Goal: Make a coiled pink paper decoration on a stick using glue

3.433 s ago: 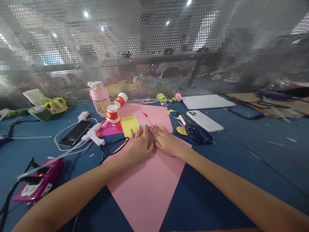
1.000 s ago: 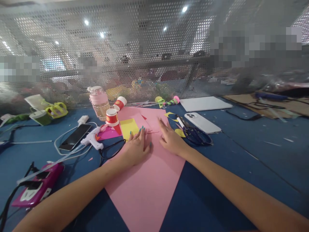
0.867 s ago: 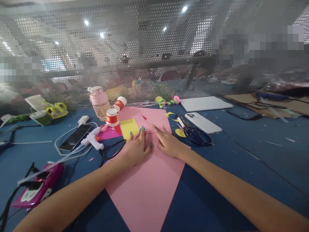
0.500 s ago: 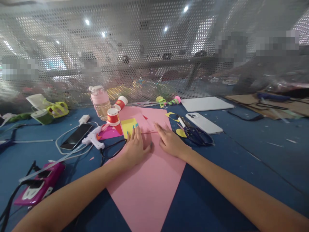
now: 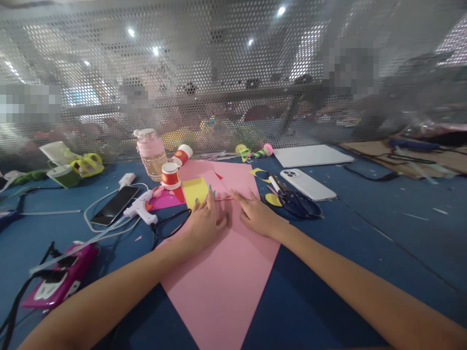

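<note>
A large pink paper sheet (image 5: 222,287) lies on the blue table in front of me, with its far part folded or overlapped by more pink paper. My left hand (image 5: 206,221) rests on it, fingers apart, fingertips close to a yellow paper square (image 5: 194,190). My right hand (image 5: 257,214) lies on the pink paper with fingers stretched toward a thin edge between the two hands. Neither hand grips anything that I can see. Dark-handled scissors (image 5: 299,203) and a yellow paper piece (image 5: 273,200) lie right of my right hand.
Left are a white glue gun (image 5: 140,206), a black phone (image 5: 116,205) and a magenta power strip (image 5: 62,279). Red paper cups (image 5: 170,176) and a pink bottle (image 5: 151,153) stand behind. Right are a white phone (image 5: 308,184) and a white flat panel (image 5: 312,156). Perforated metal (image 5: 226,78) closes off the back.
The fingers of my left hand have shifted and bent slightly, spreading a little beside the yellow square. My right hand has edged slightly left. The papers look unmoved.
</note>
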{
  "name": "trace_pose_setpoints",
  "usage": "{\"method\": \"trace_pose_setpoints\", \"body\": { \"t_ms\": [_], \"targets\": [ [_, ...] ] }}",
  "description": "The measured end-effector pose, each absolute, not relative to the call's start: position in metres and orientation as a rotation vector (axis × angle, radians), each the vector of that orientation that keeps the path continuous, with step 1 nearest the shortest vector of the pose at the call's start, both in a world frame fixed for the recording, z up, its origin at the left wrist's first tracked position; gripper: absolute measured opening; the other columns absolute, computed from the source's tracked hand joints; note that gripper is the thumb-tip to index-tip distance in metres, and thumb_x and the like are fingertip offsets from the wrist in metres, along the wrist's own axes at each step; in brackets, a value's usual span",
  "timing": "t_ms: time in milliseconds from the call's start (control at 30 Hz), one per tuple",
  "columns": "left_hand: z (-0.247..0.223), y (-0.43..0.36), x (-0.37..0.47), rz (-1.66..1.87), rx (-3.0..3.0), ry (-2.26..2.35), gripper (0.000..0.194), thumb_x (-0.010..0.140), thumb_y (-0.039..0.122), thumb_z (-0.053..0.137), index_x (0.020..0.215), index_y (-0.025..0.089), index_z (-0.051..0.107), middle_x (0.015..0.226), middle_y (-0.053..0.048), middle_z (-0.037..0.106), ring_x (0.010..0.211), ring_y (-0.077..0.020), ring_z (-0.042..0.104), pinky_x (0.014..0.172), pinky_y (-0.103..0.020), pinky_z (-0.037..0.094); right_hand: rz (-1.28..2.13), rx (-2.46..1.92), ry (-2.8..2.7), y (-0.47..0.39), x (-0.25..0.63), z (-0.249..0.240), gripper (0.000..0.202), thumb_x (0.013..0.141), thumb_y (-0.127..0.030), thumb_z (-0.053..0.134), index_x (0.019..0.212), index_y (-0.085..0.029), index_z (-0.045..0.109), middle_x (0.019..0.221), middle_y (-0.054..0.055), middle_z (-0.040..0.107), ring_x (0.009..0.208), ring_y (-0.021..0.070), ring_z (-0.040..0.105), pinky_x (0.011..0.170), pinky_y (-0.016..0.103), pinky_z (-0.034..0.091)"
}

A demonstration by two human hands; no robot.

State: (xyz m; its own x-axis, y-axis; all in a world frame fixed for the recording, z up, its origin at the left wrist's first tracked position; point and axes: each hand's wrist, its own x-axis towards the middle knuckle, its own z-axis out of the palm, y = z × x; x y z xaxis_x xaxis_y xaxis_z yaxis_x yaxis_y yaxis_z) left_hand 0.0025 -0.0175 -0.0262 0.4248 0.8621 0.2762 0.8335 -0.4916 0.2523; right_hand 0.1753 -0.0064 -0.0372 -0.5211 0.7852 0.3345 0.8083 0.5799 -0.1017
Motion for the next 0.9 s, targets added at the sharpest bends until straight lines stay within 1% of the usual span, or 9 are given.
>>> {"method": "trace_pose_setpoints", "body": {
  "t_ms": [133, 267, 433, 500, 567, 600, 700, 767, 900],
  "targets": [
    [-0.029, -0.016, 0.001, 0.606, 2.579, 1.591, 0.059, 0.079, 0.036, 0.044, 0.127, 0.006, 0.027, 0.129, -0.025, 0.044, 0.123, -0.0312, 0.038, 0.099, -0.047, 0.030, -0.148, -1.398, -2.389, -0.006, 0.177, -0.038, 0.064, 0.070, -0.007, 0.035, 0.133, 0.006, 0.026, 0.129, 0.024, 0.045, 0.121, 0.0268, 0.044, 0.105, 0.048, 0.025],
    [-0.029, -0.013, 0.001, 0.623, 2.554, 1.620, 0.061, 0.080, 0.037, 0.045, 0.126, 0.000, 0.030, 0.123, -0.025, 0.049, 0.119, -0.0304, 0.043, 0.098, -0.042, 0.031, -0.165, -1.561, -2.270, -0.004, 0.180, -0.042, 0.061, 0.072, -0.010, 0.037, 0.130, 0.005, 0.031, 0.116, 0.023, 0.057, 0.109, 0.0290, 0.054, 0.102, 0.049, 0.029],
    [-0.019, -0.003, 0.001, 0.713, 2.542, 1.643, 0.054, 0.080, 0.031, 0.050, 0.124, 0.004, 0.036, 0.113, -0.019, 0.056, 0.106, -0.0287, 0.050, 0.088, -0.040, 0.038, -0.229, -1.612, -2.050, -0.001, 0.183, -0.044, 0.064, 0.069, -0.013, 0.042, 0.130, 0.003, 0.030, 0.129, 0.025, 0.045, 0.122, 0.0356, 0.038, 0.094, 0.052, 0.037],
    [-0.014, 0.003, -0.002, 0.731, 2.520, 1.565, 0.042, 0.077, 0.030, 0.055, 0.113, 0.008, 0.048, 0.107, -0.015, 0.058, 0.098, -0.0258, 0.053, 0.081, -0.036, 0.041, -0.211, -1.573, -2.002, 0.000, 0.184, -0.045, 0.062, 0.070, -0.015, 0.043, 0.129, 0.001, 0.032, 0.130, 0.024, 0.044, 0.123, 0.0358, 0.037, 0.092, 0.051, 0.039],
    [-0.010, 0.009, -0.006, 0.773, 2.455, 1.460, 0.021, 0.075, 0.029, 0.058, 0.089, 0.013, 0.059, 0.086, -0.007, 0.061, 0.079, -0.0195, 0.056, 0.069, -0.029, 0.042, -0.171, -1.495, -1.977, 0.001, 0.185, -0.046, 0.055, 0.073, -0.019, 0.043, 0.126, -0.004, 0.037, 0.124, 0.022, 0.050, 0.117, 0.0341, 0.045, 0.088, 0.050, 0.043],
    [-0.008, 0.012, -0.007, 0.817, 2.394, 1.416, 0.014, 0.074, 0.028, 0.058, 0.076, 0.014, 0.059, 0.073, -0.003, 0.058, 0.069, -0.0160, 0.054, 0.063, -0.026, 0.040, -0.142, -1.449, -1.967, 0.002, 0.186, -0.046, 0.050, 0.074, -0.022, 0.044, 0.122, -0.007, 0.041, 0.119, 0.021, 0.055, 0.112, 0.0327, 0.050, 0.086, 0.049, 0.044],
    [-0.002, 0.017, -0.011, 0.930, 2.164, 1.342, 0.029, 0.070, 0.033, 0.061, 0.052, 0.015, 0.049, 0.049, 0.006, 0.038, 0.049, -0.0083, 0.038, 0.048, -0.021, 0.028, -0.055, -1.329, -1.918, 0.003, 0.189, -0.045, 0.037, 0.078, -0.032, 0.044, 0.110, -0.014, 0.049, 0.103, 0.016, 0.063, 0.097, 0.0288, 0.058, 0.081, 0.046, 0.047],
    [0.002, 0.019, -0.012, 0.964, 2.038, 1.332, 0.034, 0.067, 0.038, 0.063, 0.048, 0.015, 0.047, 0.046, 0.007, 0.031, 0.046, -0.0063, 0.029, 0.045, -0.021, 0.020, -0.027, -1.286, -1.868, 0.003, 0.191, -0.042, 0.035, 0.079, -0.039, 0.045, 0.105, -0.015, 0.050, 0.099, 0.015, 0.063, 0.094, 0.0276, 0.059, 0.080, 0.044, 0.048],
    [0.004, 0.022, -0.014, 1.055, 1.851, 1.351, 0.039, 0.065, 0.043, 0.062, 0.046, 0.015, 0.044, 0.044, 0.008, 0.026, 0.044, -0.0050, 0.021, 0.043, -0.023, 0.013, -0.076, -1.316, -1.782, 0.004, 0.198, -0.034, 0.042, 0.079, -0.047, 0.045, 0.104, -0.013, 0.048, 0.096, 0.017, 0.060, 0.092, 0.0293, 0.057, 0.078, 0.045, 0.047]
  ]
}}
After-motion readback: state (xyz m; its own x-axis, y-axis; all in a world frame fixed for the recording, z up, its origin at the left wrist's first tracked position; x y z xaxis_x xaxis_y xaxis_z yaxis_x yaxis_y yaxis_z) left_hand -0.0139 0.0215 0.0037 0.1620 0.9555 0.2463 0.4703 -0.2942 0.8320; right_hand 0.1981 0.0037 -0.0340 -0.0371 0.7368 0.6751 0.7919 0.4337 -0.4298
